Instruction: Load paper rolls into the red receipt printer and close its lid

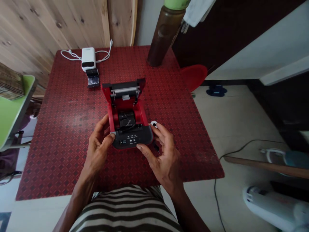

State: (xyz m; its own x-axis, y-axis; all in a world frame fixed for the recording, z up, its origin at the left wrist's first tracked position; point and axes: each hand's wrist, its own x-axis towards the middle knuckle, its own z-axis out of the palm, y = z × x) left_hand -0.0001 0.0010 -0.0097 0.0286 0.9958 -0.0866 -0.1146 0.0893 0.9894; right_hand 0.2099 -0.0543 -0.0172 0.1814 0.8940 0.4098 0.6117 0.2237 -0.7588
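- The red device point(143, 113) stands open, its lid point(124, 91) tilted back, its front panel point(132, 137) black.
- Left hand point(98, 143), right hand point(165, 151): each grip pinches its near end.

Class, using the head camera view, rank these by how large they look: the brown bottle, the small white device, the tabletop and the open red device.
Largest to smallest:
1. Tabletop
2. Open red device
3. Brown bottle, partly cut off by the top edge
4. Small white device
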